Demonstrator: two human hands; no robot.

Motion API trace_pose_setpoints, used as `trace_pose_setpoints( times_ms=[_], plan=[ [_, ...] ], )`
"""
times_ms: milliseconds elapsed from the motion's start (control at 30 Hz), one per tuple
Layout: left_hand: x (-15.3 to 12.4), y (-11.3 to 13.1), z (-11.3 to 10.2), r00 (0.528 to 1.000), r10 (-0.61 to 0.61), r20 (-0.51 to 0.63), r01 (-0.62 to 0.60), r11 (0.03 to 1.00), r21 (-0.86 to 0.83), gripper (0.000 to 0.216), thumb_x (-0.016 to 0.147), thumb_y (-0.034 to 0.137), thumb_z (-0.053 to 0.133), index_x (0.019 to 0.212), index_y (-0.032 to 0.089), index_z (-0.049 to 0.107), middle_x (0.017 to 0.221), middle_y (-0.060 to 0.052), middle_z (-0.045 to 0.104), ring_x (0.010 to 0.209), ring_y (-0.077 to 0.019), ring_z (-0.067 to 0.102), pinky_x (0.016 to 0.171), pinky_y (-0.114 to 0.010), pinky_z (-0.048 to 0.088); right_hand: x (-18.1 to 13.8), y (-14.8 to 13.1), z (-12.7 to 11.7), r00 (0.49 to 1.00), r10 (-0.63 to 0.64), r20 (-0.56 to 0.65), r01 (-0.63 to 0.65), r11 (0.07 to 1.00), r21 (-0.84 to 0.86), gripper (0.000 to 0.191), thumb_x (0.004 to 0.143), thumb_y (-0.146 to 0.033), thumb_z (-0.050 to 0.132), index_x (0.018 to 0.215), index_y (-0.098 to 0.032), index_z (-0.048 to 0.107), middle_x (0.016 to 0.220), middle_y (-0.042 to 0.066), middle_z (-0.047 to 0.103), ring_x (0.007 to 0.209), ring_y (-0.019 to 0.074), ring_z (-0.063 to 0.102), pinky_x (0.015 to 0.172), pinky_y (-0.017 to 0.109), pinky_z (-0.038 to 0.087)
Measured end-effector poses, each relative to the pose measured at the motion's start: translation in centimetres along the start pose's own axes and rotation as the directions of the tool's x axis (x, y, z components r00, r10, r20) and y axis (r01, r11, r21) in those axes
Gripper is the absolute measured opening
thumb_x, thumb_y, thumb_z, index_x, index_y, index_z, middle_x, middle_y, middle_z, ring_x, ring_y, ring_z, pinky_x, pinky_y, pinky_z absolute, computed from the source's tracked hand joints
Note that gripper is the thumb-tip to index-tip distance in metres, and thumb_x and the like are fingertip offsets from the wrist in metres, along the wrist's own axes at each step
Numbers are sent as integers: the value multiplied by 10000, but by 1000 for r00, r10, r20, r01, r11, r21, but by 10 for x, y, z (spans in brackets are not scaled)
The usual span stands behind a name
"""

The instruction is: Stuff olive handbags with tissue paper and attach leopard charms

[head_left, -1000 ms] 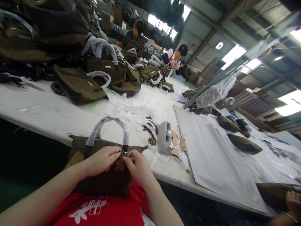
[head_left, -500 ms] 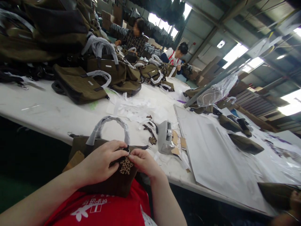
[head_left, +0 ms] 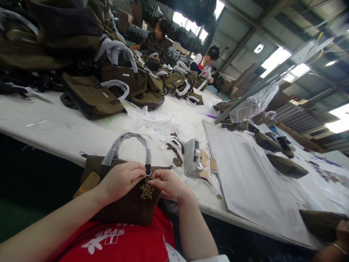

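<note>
An olive-brown handbag (head_left: pixel 128 203) with a paper-wrapped handle (head_left: pixel 130 140) rests against my red shirt at the table's near edge. My left hand (head_left: pixel 121 180) lies on the bag's front, fingers curled and pinching at the metal ring under the handle. My right hand (head_left: pixel 169 183) pinches the same ring from the other side. A leopard-print charm (head_left: pixel 147 190) hangs from that ring between my two hands.
More leopard charms (head_left: pixel 176 151) and a grey tape dispenser (head_left: pixel 191 158) lie on the white table (head_left: pixel 54 127). Piles of olive bags (head_left: pixel 92 96) fill the left and back. A white board (head_left: pixel 245 171) lies right. Two people work at the far end; another person's hand (head_left: pixel 342 233) shows bottom right.
The charm, hidden under my fingers a second ago, now hangs free below the ring. Both hands shifted slightly up the bag toward the handle.
</note>
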State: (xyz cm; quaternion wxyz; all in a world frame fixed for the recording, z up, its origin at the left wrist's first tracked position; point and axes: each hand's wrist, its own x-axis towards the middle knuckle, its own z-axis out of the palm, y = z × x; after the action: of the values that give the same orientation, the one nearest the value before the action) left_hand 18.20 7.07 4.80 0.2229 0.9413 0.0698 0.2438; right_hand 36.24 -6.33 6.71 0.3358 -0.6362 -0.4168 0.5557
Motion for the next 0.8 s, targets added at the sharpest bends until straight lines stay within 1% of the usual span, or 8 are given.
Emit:
trace_pose_setpoints(
  times_ms=[100, 200, 367, 500, 567, 600, 700, 800],
  plan=[
    [-1, 1, 1, 999, 13, 47, -16, 998, 57, 195, 972, 202, 490, 968, 179, 684, 1022, -58, 709, 924, -195, 662, 822, -322, 538, 1, -1, -1, 999, -44, 1, 44, 997, -57, 237, 843, -386, 658, 772, -166, 606, 668, -44, 508, 619, 93, 410, 561, 199, 323],
    [-1, 3, 3, 994, 42, 96, -50, 995, 82, 198, 968, 189, 492, 1030, 197, 680, 1055, -59, 701, 952, -206, 652, 829, -329, 540, 2, 0, -2, 998, -54, 12, 54, 998, -43, 233, 849, -387, 654, 780, -169, 607, 678, -48, 514, 623, 91, 410, 571, 201, 325],
    [2, 6, 0, 991, 24, 130, -25, 1000, 10, 232, 933, 136, 493, 1085, 193, 659, 1094, -75, 684, 990, -214, 634, 867, -338, 534, 3, 1, -5, 999, -19, 30, 21, 999, -43, 242, 839, -406, 661, 786, -175, 611, 677, -41, 534, 637, 101, 443, 572, 201, 345],
    [0, 10, -4, 989, -12, 148, 21, 998, -58, 361, 813, 86, 580, 1156, 195, 612, 1170, -83, 654, 1083, -233, 604, 957, -364, 512, 6, 2, -10, 996, -51, 67, 50, 999, 17, 294, 826, -446, 678, 783, -164, 604, 693, -36, 541, 641, 97, 447, 579, 204, 350],
    [-2, 11, -1, 992, -28, 127, 35, 998, -56, 384, 771, 81, 614, 1139, 189, 599, 1212, -89, 640, 1112, -245, 596, 975, -379, 508, 8, 3, -13, 994, -65, 90, 61, 997, 41, 332, 817, -475, 687, 781, -159, 594, 674, -49, 513, 607, 82, 407, 559, 201, 320],
    [-3, 11, 1, 994, -31, 103, 36, 998, -44, 345, 775, 82, 616, 1104, 185, 603, 1214, -91, 641, 1105, -246, 602, 964, -380, 514, 9, 3, -14, 993, -63, 101, 59, 997, 44, 352, 811, -494, 690, 780, -158, 589, 663, -55, 497, 592, 76, 387, 549, 200, 304],
    [-5, 10, 11, 1000, -18, -6, 18, 1000, 10, 161, 856, 87, 560, 977, 177, 618, 1136, -86, 678, 1022, -223, 640, 897, -351, 537, 10, 5, -16, 992, -49, 118, 45, 998, 43, 403, 796, -546, 691, 777, -159, 579, 655, -60, 478, 583, 74, 369, 537, 201, 283],
    [-4, 10, 17, 994, 8, -108, -1, 998, 60, 130, 931, 125, 512, 931, 169, 635, 1051, -76, 708, 949, -202, 665, 854, -329, 546, 10, 5, -16, 993, -50, 109, 45, 998, 42, 417, 785, -559, 697, 776, -159, 583, 658, -57, 478, 595, 78, 380, 547, 204, 289]
  ],
)
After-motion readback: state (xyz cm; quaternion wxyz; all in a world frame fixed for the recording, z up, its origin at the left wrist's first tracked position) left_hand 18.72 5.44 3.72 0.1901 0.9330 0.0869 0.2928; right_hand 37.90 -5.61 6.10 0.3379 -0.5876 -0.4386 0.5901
